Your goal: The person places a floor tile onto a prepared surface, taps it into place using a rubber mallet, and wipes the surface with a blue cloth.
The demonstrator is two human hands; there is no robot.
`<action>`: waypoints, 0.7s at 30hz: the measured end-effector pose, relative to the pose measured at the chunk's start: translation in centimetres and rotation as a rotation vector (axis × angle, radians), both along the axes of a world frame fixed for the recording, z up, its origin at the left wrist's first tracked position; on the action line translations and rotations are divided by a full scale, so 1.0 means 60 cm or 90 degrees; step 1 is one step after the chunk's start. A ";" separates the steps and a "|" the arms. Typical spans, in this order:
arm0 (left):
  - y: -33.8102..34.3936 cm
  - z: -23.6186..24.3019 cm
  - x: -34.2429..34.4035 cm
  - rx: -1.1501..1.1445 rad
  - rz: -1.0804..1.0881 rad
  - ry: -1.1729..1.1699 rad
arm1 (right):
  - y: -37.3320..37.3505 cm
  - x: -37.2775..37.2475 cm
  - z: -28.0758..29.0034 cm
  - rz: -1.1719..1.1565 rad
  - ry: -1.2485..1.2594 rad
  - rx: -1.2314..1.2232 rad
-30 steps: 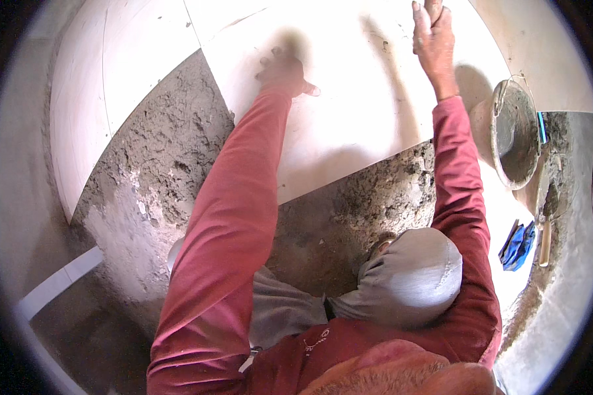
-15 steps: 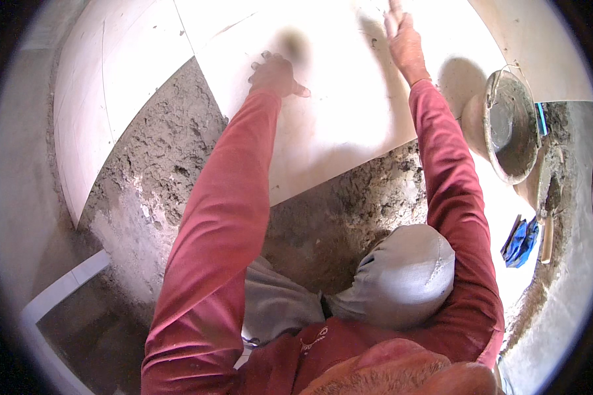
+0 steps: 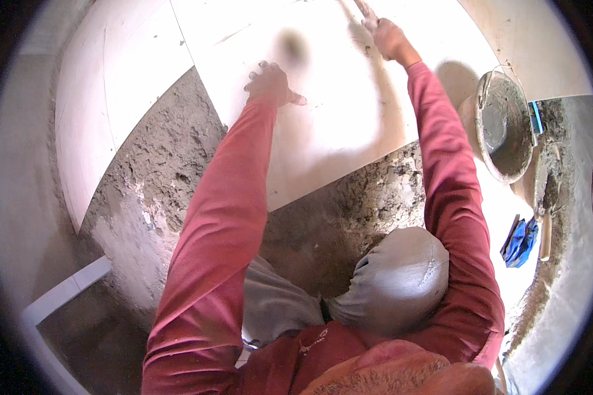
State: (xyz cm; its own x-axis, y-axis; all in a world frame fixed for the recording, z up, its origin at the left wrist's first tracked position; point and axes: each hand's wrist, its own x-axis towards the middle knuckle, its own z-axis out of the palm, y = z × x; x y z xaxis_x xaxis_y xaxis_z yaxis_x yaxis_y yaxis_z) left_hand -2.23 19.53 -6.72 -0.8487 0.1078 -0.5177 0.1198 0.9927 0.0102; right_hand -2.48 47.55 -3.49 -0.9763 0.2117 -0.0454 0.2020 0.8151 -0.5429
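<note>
My left hand (image 3: 270,85) lies on a large pale floor tile (image 3: 329,151), fingers spread and holding nothing. My right hand (image 3: 390,41) is closed round a light-coloured stick-like handle (image 3: 367,14) above the tile's far part. The far end of that tool runs out past the top of the picture, so its kind cannot be made out. Glare washes out much of the tile. Rough grey mortar (image 3: 161,131) borders the tile on the left, and more bare mortar (image 3: 375,191) lies along its near edge.
A mortar-smeared bucket (image 3: 504,128) with a wire handle stands at the right. Nearer are a crumpled blue thing (image 3: 522,242) and a wooden handle (image 3: 545,237). My grey-trousered knee (image 3: 392,276) is bent close to the mortar. A pale raised edging (image 3: 72,283) runs at lower left.
My right hand has swung left with the tool, whose handle now slants to the upper left. My left hand stays spread on the tile, shifted slightly.
</note>
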 end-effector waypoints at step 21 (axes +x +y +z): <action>0.003 0.003 0.003 0.009 0.011 0.010 | 0.015 0.015 -0.056 0.000 0.131 0.148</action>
